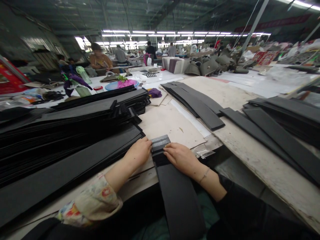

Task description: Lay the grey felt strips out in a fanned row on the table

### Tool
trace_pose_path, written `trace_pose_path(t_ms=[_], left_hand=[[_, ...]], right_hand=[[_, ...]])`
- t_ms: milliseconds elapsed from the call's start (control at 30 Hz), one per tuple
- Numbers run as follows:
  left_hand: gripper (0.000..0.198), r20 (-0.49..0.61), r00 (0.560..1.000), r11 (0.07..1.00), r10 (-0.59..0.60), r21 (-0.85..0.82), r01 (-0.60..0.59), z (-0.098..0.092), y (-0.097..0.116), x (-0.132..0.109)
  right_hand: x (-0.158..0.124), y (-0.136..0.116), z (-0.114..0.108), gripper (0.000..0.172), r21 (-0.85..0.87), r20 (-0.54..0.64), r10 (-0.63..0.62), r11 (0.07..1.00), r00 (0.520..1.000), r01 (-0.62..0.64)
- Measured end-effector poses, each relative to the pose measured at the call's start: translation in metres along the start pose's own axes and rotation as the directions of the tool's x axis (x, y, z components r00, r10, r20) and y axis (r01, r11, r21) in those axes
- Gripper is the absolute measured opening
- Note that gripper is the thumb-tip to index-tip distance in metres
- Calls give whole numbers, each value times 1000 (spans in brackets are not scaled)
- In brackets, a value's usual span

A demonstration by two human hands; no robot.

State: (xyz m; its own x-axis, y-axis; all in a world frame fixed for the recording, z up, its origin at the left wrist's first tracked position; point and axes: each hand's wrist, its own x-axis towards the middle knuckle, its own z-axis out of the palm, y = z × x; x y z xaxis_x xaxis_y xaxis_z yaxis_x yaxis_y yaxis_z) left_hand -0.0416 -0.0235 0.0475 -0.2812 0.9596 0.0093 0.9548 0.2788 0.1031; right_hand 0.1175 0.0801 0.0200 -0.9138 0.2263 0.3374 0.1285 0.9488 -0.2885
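A long black strip (178,200) runs over the table's edge (140,176), its end between two hands. The right hand (180,159) presses flat on it, unpinched; the left hand (138,152) abuts its edge, steadying it squarely. Black stacks (67,133) lie alongside.

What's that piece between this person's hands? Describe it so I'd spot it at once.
On the long work table, a tall stack of black strips lies left. Beside it, the left hand and right hand rest on one black strip. Only this strip runs toward the person's lap, its far end showing a paler grey patch.
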Motion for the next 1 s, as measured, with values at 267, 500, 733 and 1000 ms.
trace_pose_path(t_ms=[267,500,733,1000], left_hand=[[27,59,988,975,-141,-165,149,-4,1,13],[36,176,978,901,-111,-398,174,-5,25,57],[34,156,987,898,30,-439,41,5,36,71],[27,34,995,973,93,-216,-83,9,21,51]], right_hand=[[-2,0,3,26,-13,-28,-9,1000,1000,8],[-1,0,5,25,-24,-24,4,1000,1000,-5],[-2,-2,2,24,-25,-6,46,999,999,-46],[-5,-7,5,24,-112,-55,65,991,996,-71]])
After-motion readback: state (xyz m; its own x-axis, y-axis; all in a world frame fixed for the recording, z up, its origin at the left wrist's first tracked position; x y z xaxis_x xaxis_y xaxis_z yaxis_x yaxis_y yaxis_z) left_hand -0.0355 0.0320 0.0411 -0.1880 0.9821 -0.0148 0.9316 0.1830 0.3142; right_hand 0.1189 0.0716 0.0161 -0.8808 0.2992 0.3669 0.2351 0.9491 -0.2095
